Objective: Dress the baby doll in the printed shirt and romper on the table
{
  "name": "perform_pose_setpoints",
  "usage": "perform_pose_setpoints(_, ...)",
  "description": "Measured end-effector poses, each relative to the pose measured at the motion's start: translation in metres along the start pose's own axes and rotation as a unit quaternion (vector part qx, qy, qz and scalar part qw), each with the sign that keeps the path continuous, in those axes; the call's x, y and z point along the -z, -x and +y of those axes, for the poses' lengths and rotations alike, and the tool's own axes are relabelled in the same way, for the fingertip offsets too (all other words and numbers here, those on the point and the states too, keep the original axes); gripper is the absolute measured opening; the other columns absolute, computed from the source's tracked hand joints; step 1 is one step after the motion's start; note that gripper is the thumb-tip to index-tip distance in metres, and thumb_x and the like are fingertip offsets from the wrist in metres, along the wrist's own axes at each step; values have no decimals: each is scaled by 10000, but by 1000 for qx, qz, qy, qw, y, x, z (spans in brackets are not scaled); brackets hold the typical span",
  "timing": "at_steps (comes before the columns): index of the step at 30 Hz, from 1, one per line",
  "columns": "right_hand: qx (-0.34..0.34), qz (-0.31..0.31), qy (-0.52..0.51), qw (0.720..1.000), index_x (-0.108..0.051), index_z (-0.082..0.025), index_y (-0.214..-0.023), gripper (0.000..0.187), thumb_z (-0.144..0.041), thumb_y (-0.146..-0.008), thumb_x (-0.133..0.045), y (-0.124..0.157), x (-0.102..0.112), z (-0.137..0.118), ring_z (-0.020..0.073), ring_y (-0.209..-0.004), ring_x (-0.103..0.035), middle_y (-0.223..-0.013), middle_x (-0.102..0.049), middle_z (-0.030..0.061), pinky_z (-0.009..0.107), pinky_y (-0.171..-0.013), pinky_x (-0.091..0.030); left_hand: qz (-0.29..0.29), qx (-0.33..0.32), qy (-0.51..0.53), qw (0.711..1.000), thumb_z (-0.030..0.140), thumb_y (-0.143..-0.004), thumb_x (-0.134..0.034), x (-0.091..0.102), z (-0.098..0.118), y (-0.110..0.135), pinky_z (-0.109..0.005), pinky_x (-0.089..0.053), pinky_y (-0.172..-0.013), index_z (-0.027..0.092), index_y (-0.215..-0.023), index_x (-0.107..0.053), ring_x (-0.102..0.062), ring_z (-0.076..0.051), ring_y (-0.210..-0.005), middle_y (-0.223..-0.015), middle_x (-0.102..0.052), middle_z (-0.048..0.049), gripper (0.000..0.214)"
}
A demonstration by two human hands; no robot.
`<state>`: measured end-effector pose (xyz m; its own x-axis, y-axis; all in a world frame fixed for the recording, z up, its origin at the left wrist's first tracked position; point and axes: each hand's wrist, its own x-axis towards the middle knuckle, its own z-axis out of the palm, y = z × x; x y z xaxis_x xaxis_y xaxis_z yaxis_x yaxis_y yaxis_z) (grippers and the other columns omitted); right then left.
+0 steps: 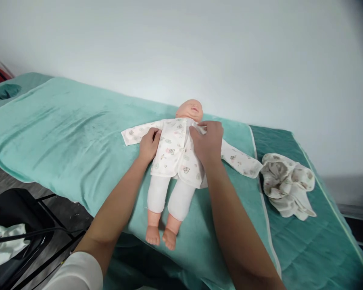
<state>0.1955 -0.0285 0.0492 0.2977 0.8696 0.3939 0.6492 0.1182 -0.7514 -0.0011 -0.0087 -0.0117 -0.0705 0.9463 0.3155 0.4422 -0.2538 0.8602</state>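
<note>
A baby doll lies on its back, wearing a white printed baby shirt with its front panels over the chest and the long sleeves spread out to both sides. Its legs are in white cloth, and the feet are bare. At the underarm on the picture's left, my left hand has its thumb and fingers closed on the edge of the shirt. My right hand pinches the shirt's front near the shoulder on the other side, below the doll's chin. Its palm hides part of that sleeve.
Under the doll is a bed with a light green cover, set against a white wall. A crumpled printed cloth lies on the darker green section at right. At lower left stands a black chair with a white-and-green cloth on it.
</note>
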Motion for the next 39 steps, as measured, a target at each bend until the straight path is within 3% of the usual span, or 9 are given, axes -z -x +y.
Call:
perform_pose_setpoints(5,-69,-91,99,989,-473,-245,-774,266,-438,-904,-602,-21,-2,-10,232,-782,-546,-822,-616,46,402,-812,-463,59,-78,-11,995,371,-1000,-514,-7,3,-11,-335,-474,-816,224,-936,-643,-612,-194,-871,-918,-684,-47,206)
perform_pose_setpoints(8,-47,-110,118,986,-422,-254,-688,287,-340,-932,-546,-31,-3,-10,217,-704,-496,-699,-560,21,374,-762,-425,61,-126,-24,990,338,-995,-538,-12,11,-25,-344,-481,-869,227,-928,-676,-612,-204,-924,-923,-677,-52,189)
perform_pose_setpoints(12,10,-71,56,996,-385,-253,-637,293,-238,-900,-514,-37,-8,-1,176,-625,-423,-618,-507,-4,340,-677,-386,-29,-152,-4,988,320,-983,-581,-19,23,-51,-347,-479,-945,235,-1008,-746,-608,-213,-1013,-983,-696,-55,188)
perform_pose_setpoints(16,50,-51,-5,997,-478,-240,-687,225,-296,-900,-524,-43,-13,6,152,-626,-444,-643,-538,-18,315,-630,-393,-103,-148,38,983,346,-938,-663,-25,34,-70,-355,-474,-950,240,-1002,-786,-591,-213,-999,-927,-655,-39,174)
perform_pose_setpoints(21,40,-72,-34,996,-567,-229,-787,197,-373,-921,-560,-43,-16,6,150,-671,-511,-720,-592,-15,315,-689,-461,-157,-108,71,979,307,-909,-701,-23,44,-74,-348,-461,-929,225,-1000,-794,-573,-182,-922,-892,-601,-22,154)
perform_pose_setpoints(25,52,-90,-63,993,-642,-215,-956,166,-357,-954,-557,-32,-12,7,180,-847,-604,-915,-668,24,355,-831,-509,-157,-88,81,980,284,-935,-649,-21,50,-65,-324,-464,-877,201,-1004,-771,-586,-163,-877,-909,-625,-21,163)
perform_pose_setpoints(31,134,-89,-97,982,-645,-251,-1259,312,-399,-1010,-528,13,9,14,236,-1246,-592,-1308,-662,80,436,-1122,-456,-31,-44,61,997,294,-974,-542,-14,43,-36,-320,-489,-847,191,-924,-699,-635,-175,-886,-925,-726,-32,195)
perform_pose_setpoints(36,93,-25,-138,986,-593,-261,-1406,419,-425,-1025,-531,76,33,38,250,-1383,-550,-1481,-603,89,490,-1202,-412,-3,-35,15,999,302,-974,-521,9,21,5,-344,-504,-890,209,-995,-694,-661,-205,-977,-1045,-743,-68,198)
perform_pose_setpoints(39,40,-21,-133,990,-607,-250,-1390,410,-412,-1020,-538,117,51,64,261,-1367,-563,-1469,-612,101,531,-1195,-411,-34,-7,-13,999,283,-958,-531,27,12,43,-368,-505,-894,213,-1075,-687,-666,-217,-940,-1025,-740,-74,207)
